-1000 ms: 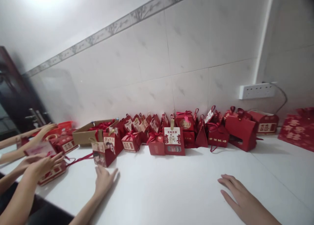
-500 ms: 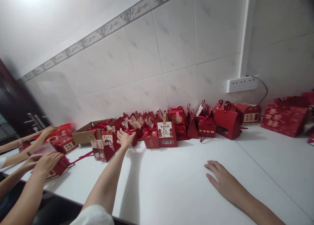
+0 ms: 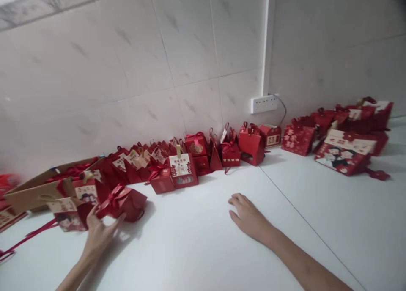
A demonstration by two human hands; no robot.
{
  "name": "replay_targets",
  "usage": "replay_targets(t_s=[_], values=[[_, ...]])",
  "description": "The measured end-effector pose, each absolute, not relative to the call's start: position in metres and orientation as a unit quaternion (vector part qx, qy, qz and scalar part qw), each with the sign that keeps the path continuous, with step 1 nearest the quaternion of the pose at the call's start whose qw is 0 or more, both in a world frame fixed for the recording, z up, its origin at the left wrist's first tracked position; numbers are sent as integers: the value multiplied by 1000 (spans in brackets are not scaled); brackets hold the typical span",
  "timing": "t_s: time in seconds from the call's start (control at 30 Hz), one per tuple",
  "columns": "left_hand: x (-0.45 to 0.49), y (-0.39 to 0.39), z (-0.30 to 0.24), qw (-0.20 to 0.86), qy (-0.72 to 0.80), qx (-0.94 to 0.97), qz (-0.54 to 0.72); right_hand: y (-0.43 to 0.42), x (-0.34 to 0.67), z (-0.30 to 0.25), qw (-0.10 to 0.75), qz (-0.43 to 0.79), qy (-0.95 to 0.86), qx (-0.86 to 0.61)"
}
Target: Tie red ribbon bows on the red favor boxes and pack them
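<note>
On the left, my left hand (image 3: pixel 100 231) grips a red gift box (image 3: pixel 131 202) tied with a dark red ribbon bow, its thumb and fingers apart around the near side. The box seems tilted, with a shadow on the table (image 3: pixel 190 248) below it. Just left of that hand stands a gift box with a printed couple (image 3: pixel 68 217) and a gold loop on top. My right hand (image 3: pixel 249 217) rests near the table's middle, palm down, holding nothing, thumb apart from the loosely bent fingers.
Several red gift boxes line the tiled wall (image 3: pixel 127 71). A cardboard box (image 3: pixel 25 193) with red ribbon inside stands at the left. More gift bags (image 3: pixel 345 153) cluster at the right. A white power socket strip (image 3: pixel 264 104) with a cable is on the wall.
My left hand has taken hold of the bow-tied gift box and brought it nearer. The view has turned right; the other people's hands have left it. My right hand stays open over the table.
</note>
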State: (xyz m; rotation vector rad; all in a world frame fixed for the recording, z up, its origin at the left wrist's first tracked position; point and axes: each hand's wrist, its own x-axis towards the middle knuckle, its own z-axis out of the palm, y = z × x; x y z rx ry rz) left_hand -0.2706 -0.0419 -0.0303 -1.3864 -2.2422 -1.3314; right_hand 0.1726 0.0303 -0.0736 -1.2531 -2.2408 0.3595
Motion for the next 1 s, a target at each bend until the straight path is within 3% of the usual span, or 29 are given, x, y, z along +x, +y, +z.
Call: replay_targets(t_s=[0.2, 0.43, 0.67, 0.8, 1.0], values=[[-186, -65, -44, -87, -696, -537, -470, 33, 181, -73, 251, 154, -837, -461], [-67, -81, -58, -220, -599, -575, -512, 34, 190, -69, 362, 270, -768, -453], [-47, -38, -33, -181, -484, -604, -606, 48, 199, -34, 494, 331, -640, -486], [-27, 23, -21, -314, -420, -625, -579, 68, 190, -8, 503, 455, -578, -453], [-3, 37, -40, -498, -307, -647, -490, 81, 168, -18, 548, 470, -572, -390]])
